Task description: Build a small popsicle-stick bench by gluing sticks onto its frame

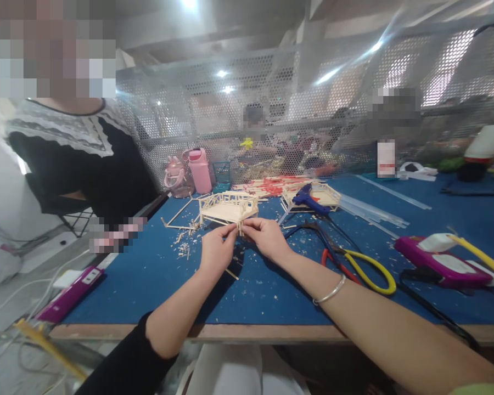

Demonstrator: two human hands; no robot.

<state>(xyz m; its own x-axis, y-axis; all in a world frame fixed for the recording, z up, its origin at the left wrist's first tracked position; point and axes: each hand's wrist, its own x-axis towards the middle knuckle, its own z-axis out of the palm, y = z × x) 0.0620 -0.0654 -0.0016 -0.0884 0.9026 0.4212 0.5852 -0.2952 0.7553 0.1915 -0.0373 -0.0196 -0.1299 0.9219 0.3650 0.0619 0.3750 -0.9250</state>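
Observation:
A small model made of pale wooden sticks (pixel 229 207) stands on the blue table (pixel 271 296). My left hand (pixel 216 249) and my right hand (pixel 264 236) meet at its near corner. Both pinch with thumb and fingers at a thin stick of the model's front leg. A loose stick (pixel 231 274) lies on the table under my left wrist. Wood chips (pixel 184 245) are scattered left of the model. A silver bangle (pixel 330 292) sits on my right forearm.
A second stick frame (pixel 325 194) carries a blue glue gun (pixel 308 201). Yellow- and red-handled cutters (pixel 360 267) lie to the right, beside a magenta box (pixel 440 263). Pink bottles (pixel 200 170) stand at the back by a mesh screen. Another person stands at the left.

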